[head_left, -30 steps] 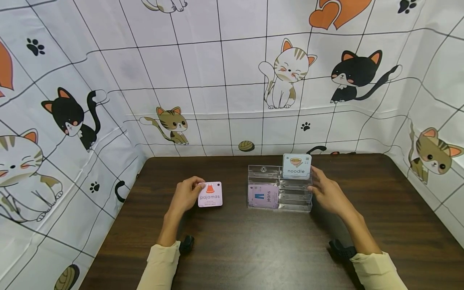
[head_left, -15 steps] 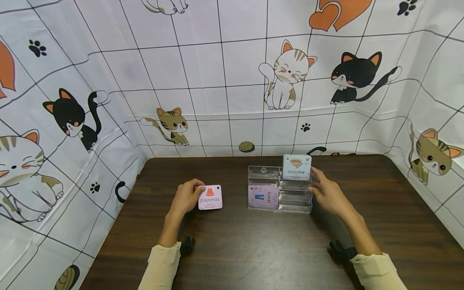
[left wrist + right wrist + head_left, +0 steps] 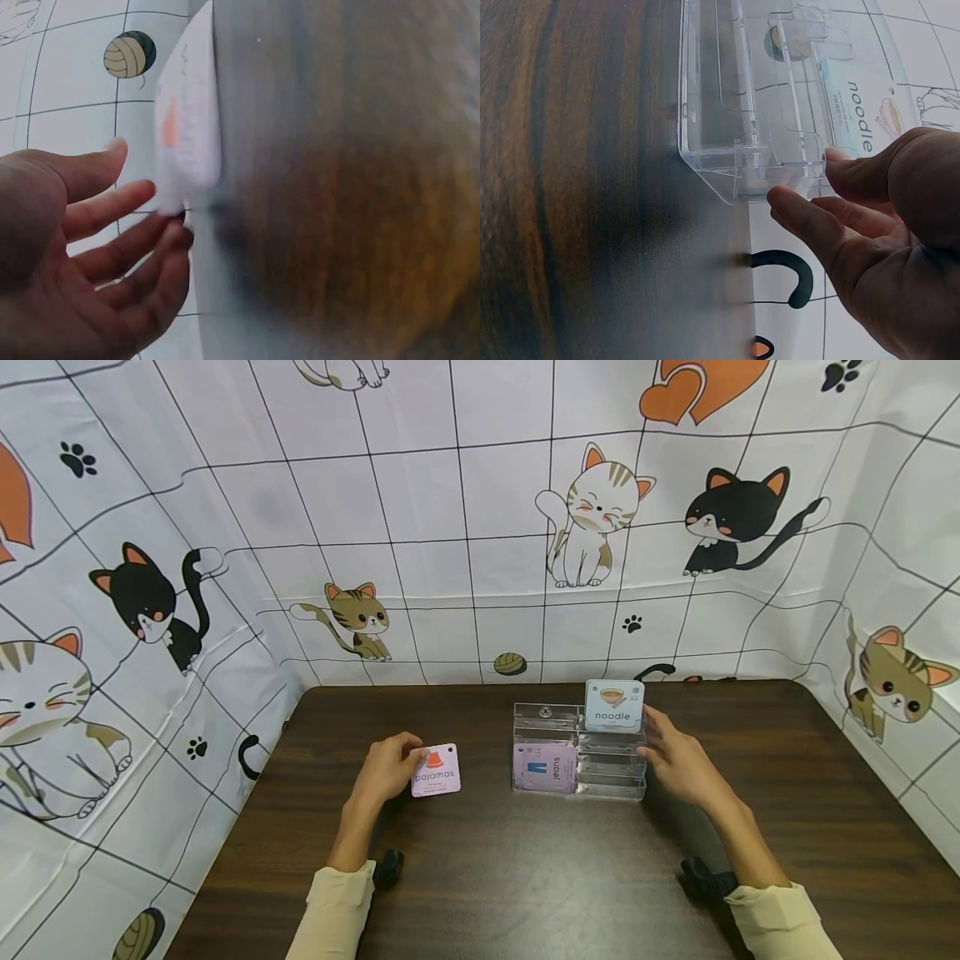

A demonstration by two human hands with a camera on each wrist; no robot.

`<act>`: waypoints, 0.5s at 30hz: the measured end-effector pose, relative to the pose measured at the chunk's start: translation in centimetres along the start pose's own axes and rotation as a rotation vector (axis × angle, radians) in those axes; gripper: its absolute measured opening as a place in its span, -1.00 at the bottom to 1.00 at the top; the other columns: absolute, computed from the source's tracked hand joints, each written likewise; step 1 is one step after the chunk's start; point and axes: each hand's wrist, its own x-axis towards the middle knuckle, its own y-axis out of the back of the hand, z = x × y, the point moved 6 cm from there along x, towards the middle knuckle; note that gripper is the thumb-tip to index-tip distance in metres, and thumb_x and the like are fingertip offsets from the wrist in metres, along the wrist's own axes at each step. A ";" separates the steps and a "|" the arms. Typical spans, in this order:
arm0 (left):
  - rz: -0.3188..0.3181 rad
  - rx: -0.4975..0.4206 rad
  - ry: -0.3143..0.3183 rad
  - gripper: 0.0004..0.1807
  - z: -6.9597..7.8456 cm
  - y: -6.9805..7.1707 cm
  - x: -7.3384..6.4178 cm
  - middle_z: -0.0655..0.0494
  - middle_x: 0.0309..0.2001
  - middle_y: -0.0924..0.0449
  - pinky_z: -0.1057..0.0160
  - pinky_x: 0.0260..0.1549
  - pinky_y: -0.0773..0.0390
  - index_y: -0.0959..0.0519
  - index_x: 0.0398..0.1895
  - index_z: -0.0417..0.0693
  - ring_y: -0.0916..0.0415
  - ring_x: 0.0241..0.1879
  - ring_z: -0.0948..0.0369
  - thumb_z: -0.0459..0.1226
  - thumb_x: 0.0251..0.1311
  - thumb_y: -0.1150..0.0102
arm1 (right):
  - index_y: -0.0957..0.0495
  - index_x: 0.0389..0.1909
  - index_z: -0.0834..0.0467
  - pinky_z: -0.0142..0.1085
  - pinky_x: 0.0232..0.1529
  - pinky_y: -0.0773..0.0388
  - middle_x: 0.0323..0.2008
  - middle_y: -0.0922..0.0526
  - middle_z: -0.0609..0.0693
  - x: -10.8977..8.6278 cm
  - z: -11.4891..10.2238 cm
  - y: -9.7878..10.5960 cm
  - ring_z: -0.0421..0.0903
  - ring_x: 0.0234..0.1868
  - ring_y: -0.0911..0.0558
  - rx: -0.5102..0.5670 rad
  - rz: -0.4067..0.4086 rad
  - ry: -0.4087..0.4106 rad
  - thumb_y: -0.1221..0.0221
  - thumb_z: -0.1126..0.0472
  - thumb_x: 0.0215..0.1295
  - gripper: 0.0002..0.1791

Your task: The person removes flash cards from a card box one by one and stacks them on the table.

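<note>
The pajamas card [image 3: 437, 779], nearly square, is gripped at one corner by the left hand [image 3: 387, 767], just to that hand's right; well beyond, the clear rack [image 3: 611, 768] is bordered by the right hand [image 3: 681, 766], its thumb and fingers parted.

rack [image 3: 611, 792] of clear, glossy, smooth plastic, pajamas card [image 3: 441, 780], jeans card [image 3: 538, 768] and noodle card [image 3: 613, 700] in smooth, paper-like stock, surface [image 3: 495, 885] of dark wood grain with a soft sheen, backdrop [image 3: 420, 497] of thin, creased matt cloth, matt cloth sleeves [image 3: 333, 910], dull black plastic-looking wrist mounts [image 3: 387, 869]
</note>
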 end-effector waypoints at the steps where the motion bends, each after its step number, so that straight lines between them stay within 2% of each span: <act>1: 0.005 0.004 -0.006 -0.68 0.1 0.1 0.0 -0.16 0.03 -0.74 -0.08 0.01 -0.59 -0.71 0.15 -0.21 -0.58 -0.11 0.00 -0.19 0.51 -0.28 | 0.00 0.64 0.43 0.27 0.16 -0.64 0.44 -0.32 0.66 0.0 0.0 0.0 0.53 0.31 -0.57 -0.001 0.001 0.001 -0.16 0.43 0.56 -0.22; 6: 0.037 0.009 -0.017 -0.61 0.4 0.5 -0.1 -0.20 0.07 -0.69 -0.15 0.08 -0.59 -0.70 0.17 -0.22 -0.58 -0.03 -0.06 -0.12 0.49 -0.31 | -0.02 0.64 0.44 0.26 0.16 -0.65 0.43 -0.33 0.66 0.0 -0.2 0.1 0.52 0.31 -0.59 0.001 0.008 0.008 -0.16 0.44 0.56 -0.23; 15: 0.040 -0.001 -0.013 -0.56 0.6 0.8 -0.3 -0.22 0.17 -0.67 -0.20 0.17 -0.60 -0.66 0.25 -0.22 -0.61 0.11 -0.13 -0.10 0.50 -0.30 | -0.01 0.64 0.44 0.26 0.16 -0.65 0.44 -0.32 0.66 0.0 -0.2 0.0 0.53 0.31 -0.58 -0.003 0.004 -0.002 -0.17 0.44 0.55 -0.22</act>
